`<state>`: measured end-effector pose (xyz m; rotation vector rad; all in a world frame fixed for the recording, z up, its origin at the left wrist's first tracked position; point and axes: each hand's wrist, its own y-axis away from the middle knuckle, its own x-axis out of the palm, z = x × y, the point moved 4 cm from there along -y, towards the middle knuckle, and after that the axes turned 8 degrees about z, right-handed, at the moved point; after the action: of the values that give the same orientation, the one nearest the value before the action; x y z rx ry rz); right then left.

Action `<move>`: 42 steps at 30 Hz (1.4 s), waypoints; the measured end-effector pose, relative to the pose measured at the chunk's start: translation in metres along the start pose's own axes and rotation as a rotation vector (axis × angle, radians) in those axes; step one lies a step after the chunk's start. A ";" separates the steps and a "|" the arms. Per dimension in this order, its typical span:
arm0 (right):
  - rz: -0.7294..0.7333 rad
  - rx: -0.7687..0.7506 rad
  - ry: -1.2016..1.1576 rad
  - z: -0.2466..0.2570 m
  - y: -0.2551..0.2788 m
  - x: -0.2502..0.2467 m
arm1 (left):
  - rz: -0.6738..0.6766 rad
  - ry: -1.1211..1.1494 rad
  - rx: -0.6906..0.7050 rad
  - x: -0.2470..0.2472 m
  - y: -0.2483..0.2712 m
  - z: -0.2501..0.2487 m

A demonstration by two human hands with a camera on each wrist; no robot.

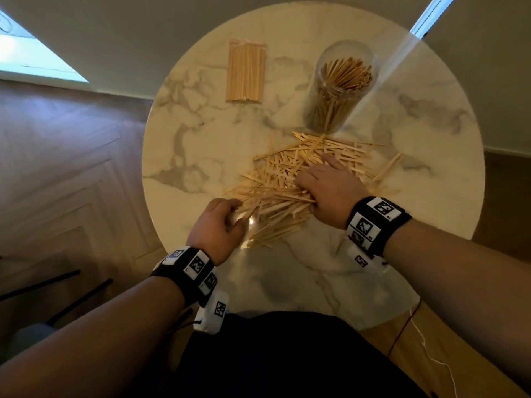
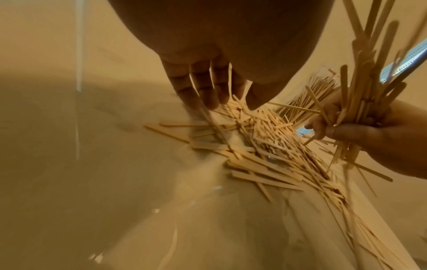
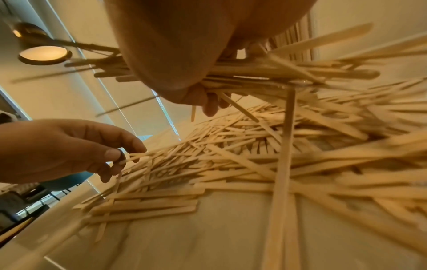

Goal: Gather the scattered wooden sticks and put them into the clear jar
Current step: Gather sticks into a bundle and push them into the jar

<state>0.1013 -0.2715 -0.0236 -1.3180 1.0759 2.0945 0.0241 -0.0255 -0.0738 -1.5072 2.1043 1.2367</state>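
- Round white marble-patterned table [image 1: 201, 133]: carries all items. The heap lies close to the near-left edge, so in my judgement a careless sweep could push sticks off onto the floor.
- Scattered flat pale wooden sticks [image 1: 287, 179]: a loose, criss-crossed heap at table centre, just near of the jar.
- Tall clear cylindrical jar [image 1: 342, 84]: upright at far right, already part-filled with sticks. Likely risk: a splayed bundle catches the rim or tips the jar.
- Neat packet of pale wooden sticks [image 1: 246, 73]: far left, well apart from the heap.
- Right hand [image 1: 327, 188]: clamped round a ragged bundle of sticks. Ends fan out unevenly, so some may slip during the lift.
- Left hand [image 1: 219, 225]: at the heap's near-left edge, fingertips pinching a few stick ends.
- Views: the head camera shows only the back of the right hand. The left wrist camera reveals the bundle it holds; the right wrist camera shows the left-hand pinch.
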 end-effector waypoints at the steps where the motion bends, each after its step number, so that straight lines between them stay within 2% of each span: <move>1: 0.006 -0.011 -0.024 -0.004 0.001 -0.003 | -0.023 0.005 0.002 0.001 0.000 -0.005; 8: -0.037 -0.084 -0.240 -0.023 0.004 -0.028 | -0.222 0.153 -0.009 -0.005 0.011 -0.042; 11: -0.071 -0.114 -0.247 -0.025 0.000 -0.042 | -0.237 0.343 0.100 -0.008 0.021 -0.066; 16: -0.038 -0.086 -0.222 -0.021 -0.007 -0.055 | -0.215 0.530 0.284 -0.033 0.038 -0.126; 19: -0.031 -0.062 -0.227 -0.018 -0.008 -0.060 | -0.346 0.671 0.300 -0.044 0.035 -0.147; 23: -0.078 -0.077 -0.209 -0.011 -0.005 -0.062 | -0.575 0.805 0.157 -0.061 0.021 -0.148; 25: -0.059 -0.072 -0.182 -0.009 -0.007 -0.062 | -0.651 0.812 0.138 -0.068 0.015 -0.147; 27: -0.049 -0.075 -0.183 -0.008 -0.008 -0.062 | -0.673 0.800 0.176 -0.074 0.012 -0.151; 31: -0.092 -0.073 -0.228 -0.008 -0.012 -0.064 | -0.600 0.596 0.191 -0.079 0.005 -0.162; 37: -0.122 0.008 -0.180 -0.010 -0.021 -0.074 | -0.519 0.504 0.360 -0.093 0.005 -0.168; 40: -0.134 0.009 -0.196 -0.009 -0.023 -0.073 | -0.544 0.416 0.326 -0.095 0.001 -0.164; 42: -0.117 -0.009 -0.217 -0.009 -0.022 -0.071 | -0.583 0.502 0.299 -0.098 -0.003 -0.159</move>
<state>0.1536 -0.2629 0.0294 -1.0992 0.8784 2.1000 0.1075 -0.0842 0.0829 -2.2116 1.7688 0.3463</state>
